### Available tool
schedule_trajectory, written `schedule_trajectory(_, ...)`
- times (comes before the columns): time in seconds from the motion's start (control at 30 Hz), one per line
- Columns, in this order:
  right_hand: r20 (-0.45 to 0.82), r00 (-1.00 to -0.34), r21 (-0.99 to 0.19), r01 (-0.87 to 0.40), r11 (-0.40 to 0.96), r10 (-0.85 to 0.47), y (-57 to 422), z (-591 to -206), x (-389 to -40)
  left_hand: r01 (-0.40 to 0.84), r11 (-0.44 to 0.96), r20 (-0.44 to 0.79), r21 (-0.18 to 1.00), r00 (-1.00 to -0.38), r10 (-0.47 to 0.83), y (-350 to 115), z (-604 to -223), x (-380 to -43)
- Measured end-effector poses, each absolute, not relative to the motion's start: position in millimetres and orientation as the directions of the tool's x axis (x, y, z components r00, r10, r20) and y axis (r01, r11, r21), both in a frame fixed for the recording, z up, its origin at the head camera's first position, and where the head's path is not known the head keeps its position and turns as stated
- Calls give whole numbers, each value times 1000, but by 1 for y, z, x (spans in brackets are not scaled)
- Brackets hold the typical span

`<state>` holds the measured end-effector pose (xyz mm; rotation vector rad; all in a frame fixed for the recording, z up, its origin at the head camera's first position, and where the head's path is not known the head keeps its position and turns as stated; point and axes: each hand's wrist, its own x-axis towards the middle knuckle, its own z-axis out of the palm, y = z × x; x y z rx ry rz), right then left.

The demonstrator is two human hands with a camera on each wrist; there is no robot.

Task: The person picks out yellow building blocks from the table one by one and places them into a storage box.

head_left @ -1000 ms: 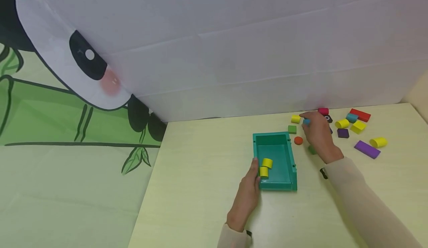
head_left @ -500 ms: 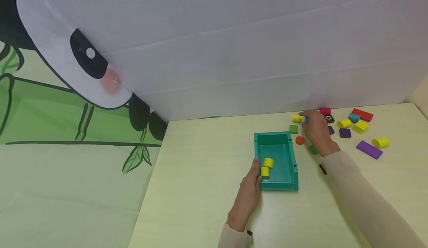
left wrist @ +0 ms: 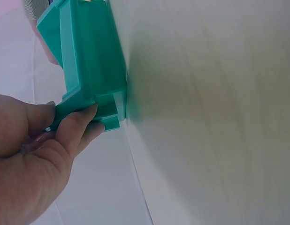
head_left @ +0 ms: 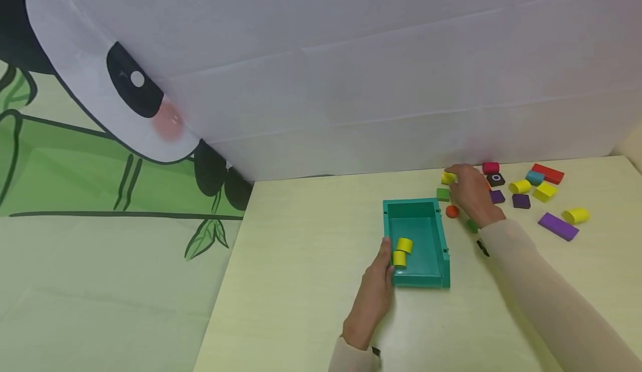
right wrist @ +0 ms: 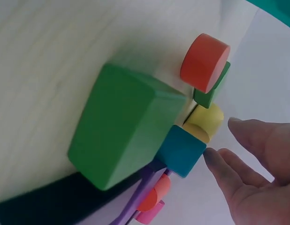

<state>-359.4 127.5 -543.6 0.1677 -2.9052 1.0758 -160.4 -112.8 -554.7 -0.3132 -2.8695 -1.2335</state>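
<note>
My left hand (head_left: 370, 299) grips the left wall of a teal tray (head_left: 425, 244) on the table, thumb on one side and fingers on the other in the left wrist view. Inside the tray lie two yellow cylinders (head_left: 402, 252). My right hand (head_left: 472, 194) reaches over the blocks at the back, its fingers by another yellow cylinder (head_left: 448, 178). In the right wrist view its thumb and fingers stand apart close to that cylinder, one fingertip at the edge of a blue block (right wrist: 182, 150). The blue block is hidden under the hand in the head view.
Near the right hand lie an orange-red cylinder (head_left: 452, 211), a green block (head_left: 443, 194) and a bigger green block (right wrist: 126, 126). Farther right are several loose blocks, among them a purple bar (head_left: 558, 226) and a red bar (head_left: 548, 173). A white cloth (head_left: 401, 82) hangs behind the table.
My right hand has shifted slightly left, from beside the blue block to the yellow cylinder, which it now partly covers. The left hand still holds the tray in place.
</note>
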Motion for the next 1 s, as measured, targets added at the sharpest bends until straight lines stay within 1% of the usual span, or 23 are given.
schedule_trajectory(0.23,10,-991,-650,-105,753,-130,124,-546,-364,176,673,75,718,-982,176,-113,-555,-160)
schedule_trajectory(0.43,22,-984,-625,-151,766,-177,122,-550,-368,180,678,77,713,-981,179,-112,-556,-161)
schedule_trajectory(0.6,32,-983,-616,-163,770,-182,119,-551,-367,177,675,74,716,-981,179,-113,-556,-160)
schedule_trajectory(0.83,16,-984,-589,-153,794,-179,116,-553,-368,193,678,88,710,-978,187,-112,-556,-160)
schedule_trajectory(1.0,-6,-984,-593,-140,793,-179,115,-553,-369,195,686,89,701,-978,186,-113,-555,-160)
